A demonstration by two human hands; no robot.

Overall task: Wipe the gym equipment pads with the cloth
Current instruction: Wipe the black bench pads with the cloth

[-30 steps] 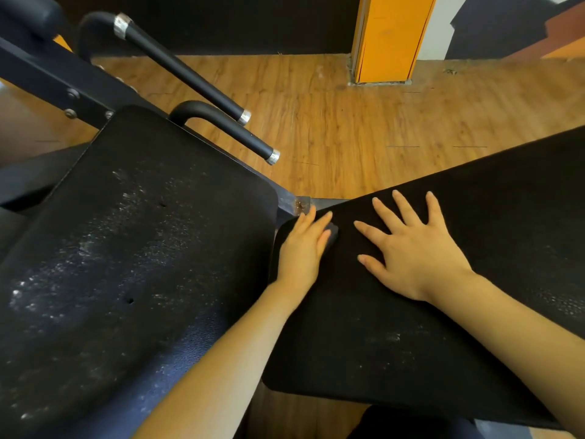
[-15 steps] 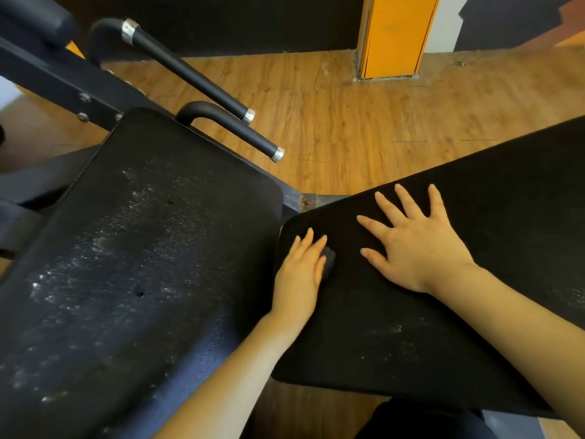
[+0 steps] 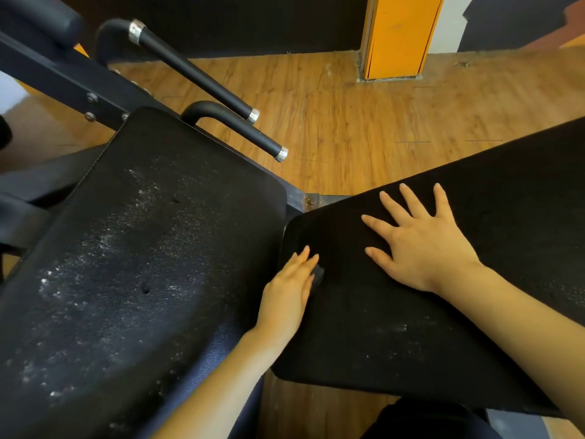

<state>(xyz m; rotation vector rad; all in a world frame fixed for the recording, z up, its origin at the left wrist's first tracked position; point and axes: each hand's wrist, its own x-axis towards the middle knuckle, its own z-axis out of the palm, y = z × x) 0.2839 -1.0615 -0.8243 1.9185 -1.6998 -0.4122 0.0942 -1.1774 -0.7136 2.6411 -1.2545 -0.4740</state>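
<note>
Head view. Two black pads, set at an angle to each other over wood floor [image 3: 364, 131]. L pad [image 3: 133, 264]: big, speckled w/ white dusty marks. R pad [image 3: 395, 327]: darker, faint white specks near its lower middle.

Left hand [image 3: 289, 289] at near-left edge of R pad, close to the gap btwn pads, fingers straight and together, pressing flat on a small dark cloth [image 3: 317, 274]. Cloth mostly hidden under palm; only a corner shows just right of the fingers, touching R pad.

Right hand [image 3: 421, 242] flat on R pad, fingers spread wide, holding nothing, up and right of cloth, near but apart from it. Hands apart.

Two black handle bars [image 3: 221, 115] w/ silver end caps behind L pad. Orange pillar [image 3: 399, 36] at far wall.
</note>
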